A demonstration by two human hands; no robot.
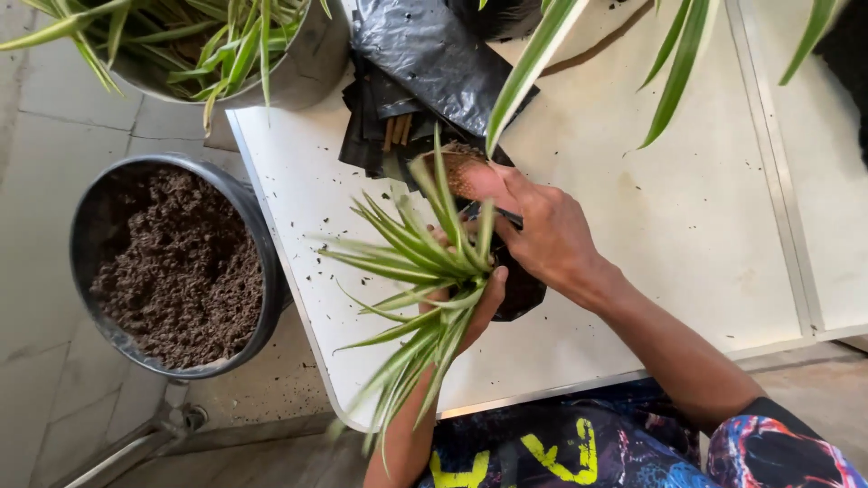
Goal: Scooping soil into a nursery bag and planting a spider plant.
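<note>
left hand (pixel 466 303) fingers clasp plant (pixel 425 271), leaves fanning left | right hand (pixel 542 235) fingers grip black bag (pixel 520 289) just beside

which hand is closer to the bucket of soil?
Left. The left hand cups the spider plant at the table's near side, toward the soil bucket on the floor. The right hand grips the black grow bag farther from it, beyond the plant.
</note>
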